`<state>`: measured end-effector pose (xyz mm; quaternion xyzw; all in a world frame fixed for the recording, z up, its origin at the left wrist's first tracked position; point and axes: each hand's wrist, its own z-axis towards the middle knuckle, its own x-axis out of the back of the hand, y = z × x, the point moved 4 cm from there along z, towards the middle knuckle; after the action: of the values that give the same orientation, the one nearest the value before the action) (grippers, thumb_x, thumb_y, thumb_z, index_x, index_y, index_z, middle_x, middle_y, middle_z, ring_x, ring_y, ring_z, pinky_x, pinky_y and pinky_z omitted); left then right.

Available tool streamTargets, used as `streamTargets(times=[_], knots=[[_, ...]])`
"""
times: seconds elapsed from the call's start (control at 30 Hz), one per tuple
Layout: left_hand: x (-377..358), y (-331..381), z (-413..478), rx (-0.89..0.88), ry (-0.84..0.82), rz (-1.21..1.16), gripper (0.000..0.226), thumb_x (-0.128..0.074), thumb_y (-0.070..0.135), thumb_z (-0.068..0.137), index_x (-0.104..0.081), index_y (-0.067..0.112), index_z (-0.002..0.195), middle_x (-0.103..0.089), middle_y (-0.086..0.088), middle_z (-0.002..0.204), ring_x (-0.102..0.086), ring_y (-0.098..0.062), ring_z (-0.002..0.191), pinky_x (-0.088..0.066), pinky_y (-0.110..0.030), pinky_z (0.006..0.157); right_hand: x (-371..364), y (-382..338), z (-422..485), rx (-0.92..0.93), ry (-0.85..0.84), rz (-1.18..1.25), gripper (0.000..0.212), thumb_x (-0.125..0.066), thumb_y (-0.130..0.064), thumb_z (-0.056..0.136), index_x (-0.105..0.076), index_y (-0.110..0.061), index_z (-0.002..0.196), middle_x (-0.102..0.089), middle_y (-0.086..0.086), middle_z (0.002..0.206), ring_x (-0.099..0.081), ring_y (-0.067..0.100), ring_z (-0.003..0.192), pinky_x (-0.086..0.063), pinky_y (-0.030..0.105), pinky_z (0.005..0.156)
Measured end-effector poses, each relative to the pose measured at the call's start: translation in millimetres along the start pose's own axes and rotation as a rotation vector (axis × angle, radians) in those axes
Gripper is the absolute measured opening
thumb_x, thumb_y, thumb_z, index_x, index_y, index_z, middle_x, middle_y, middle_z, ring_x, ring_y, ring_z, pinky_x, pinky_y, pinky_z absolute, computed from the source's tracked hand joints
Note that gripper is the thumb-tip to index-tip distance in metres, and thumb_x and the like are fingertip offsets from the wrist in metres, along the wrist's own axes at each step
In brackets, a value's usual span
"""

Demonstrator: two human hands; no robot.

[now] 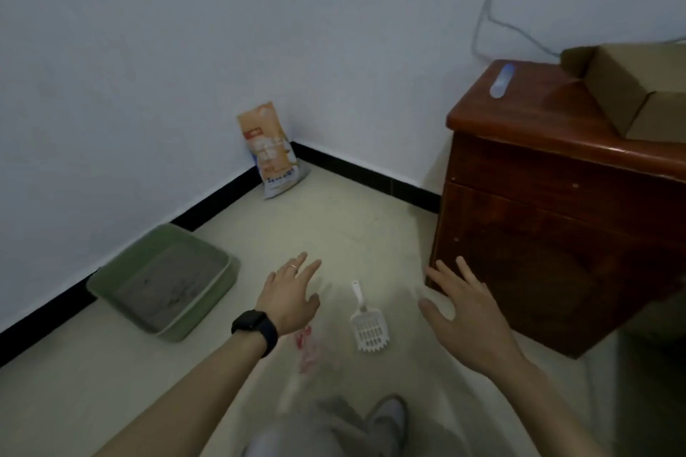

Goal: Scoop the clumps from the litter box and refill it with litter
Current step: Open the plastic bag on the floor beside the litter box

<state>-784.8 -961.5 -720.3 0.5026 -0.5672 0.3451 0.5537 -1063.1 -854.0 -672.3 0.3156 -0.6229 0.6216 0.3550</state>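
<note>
Both hands reach forward over the pale tiled floor point(92, 382) with the fingers spread apart, and neither holds anything. The left hand point(291, 295) wears a ring and has a black watch point(255, 329) on the wrist. The right hand point(466, 312) is just beside the corner of the dark red wooden cabinet point(538, 226). Between the two hands a white plastic slotted litter scoop point(367, 325) lies flat on the floor, handle pointing away from the person. The green rectangular plastic litter box point(163, 275) stands against the wall at the left, with grey litter inside. An orange and white bag of litter point(271, 152) leans upright in the corner of the room. A blurred red and white thing point(306, 349) lies near the left wrist; I cannot tell what it is.
</note>
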Motion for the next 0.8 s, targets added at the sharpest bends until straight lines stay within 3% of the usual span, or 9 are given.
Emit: streamTargets(times=[0.17,0.3,0.43,0.5,0.57,0.67,0.8], knots=[[-8.4,-61.5,-31.8,0.148,0.003,-0.018,0.069,-0.049,0.044,0.093,-0.02,0.031,0.154,-0.009,-0.004,0.163,-0.014,-0.026,0.148,-0.02,-0.045,0.118,-61.2,-22.9,9.0,0.056,-0.113,0.026,0.056,-0.046,-0.049,0.097,-0.03,-0.038,0.149,-0.022,-0.013,0.159,0.0,0.006,0.149,-0.014,0.036,0.121],[-46.7,-95.5,-27.7,0.243,-0.062,-0.087,0.07,-0.05,0.05,0.092,-0.021,0.031,0.153,-0.01,-0.006,0.163,-0.014,-0.026,0.148,-0.022,-0.043,0.118,-127.0,-15.4,25.7,0.0,-0.283,0.011,0.058,-0.047,-0.047,0.097,-0.029,-0.034,0.15,-0.023,-0.01,0.16,-0.006,0.012,0.15,-0.016,0.033,0.119],[-114.1,-121.2,-6.4,0.381,-0.228,-0.202,0.082,-0.053,0.063,0.087,-0.018,0.032,0.154,-0.009,-0.007,0.163,-0.018,-0.029,0.146,-0.025,-0.043,0.116,-201.7,15.0,51.7,-0.127,-0.466,-0.009,0.062,-0.051,-0.052,0.091,-0.037,-0.026,0.145,-0.043,-0.003,0.147,-0.038,0.021,0.133,-0.035,0.035,0.11],[-150.2,-127.0,11.2,0.471,-0.302,-0.32,0.096,-0.056,0.071,0.081,-0.011,0.03,0.155,-0.008,-0.009,0.162,-0.023,-0.031,0.145,-0.028,-0.044,0.115,-239.9,38.6,65.3,-0.227,-0.559,-0.024,0.076,-0.051,-0.061,0.083,-0.034,-0.024,0.147,-0.043,0.0,0.146,-0.042,0.023,0.13,-0.038,0.037,0.108],[-185.6,-125.9,32.1,0.559,-0.334,-0.511,0.108,-0.061,0.073,0.076,-0.001,0.031,0.155,-0.008,-0.013,0.161,-0.027,-0.033,0.143,-0.031,-0.044,0.114,-274.1,63.5,84.6,-0.328,-0.59,-0.046,0.098,-0.05,-0.074,0.071,-0.02,-0.028,0.152,-0.033,0.005,0.153,-0.039,0.029,0.135,-0.039,0.043,0.109],[-228.2,-115.1,63.8,0.617,-0.257,-0.784,0.111,-0.072,0.065,0.073,0.005,0.047,0.151,-0.01,-0.018,0.159,-0.027,-0.032,0.143,-0.034,-0.043,0.11,-315.5,90.7,121.3,-0.455,-0.532,-0.077,0.113,-0.058,-0.076,0.072,0.005,-0.029,0.154,-0.002,0.012,0.162,-0.024,0.04,0.143,-0.031,0.049,0.113],[-274.1,-103.5,90.2,0.543,-0.228,-0.778,0.094,-0.075,0.043,0.081,-0.01,0.055,0.148,-0.009,-0.004,0.16,-0.047,-0.023,0.129,-0.042,-0.035,0.103,-359.9,102.8,155.9,-0.462,-0.454,-0.1,0.122,-0.066,-0.075,0.068,0.019,-0.041,0.148,0.015,0.009,0.162,-0.021,0.042,0.143,-0.035,0.054,0.109]])
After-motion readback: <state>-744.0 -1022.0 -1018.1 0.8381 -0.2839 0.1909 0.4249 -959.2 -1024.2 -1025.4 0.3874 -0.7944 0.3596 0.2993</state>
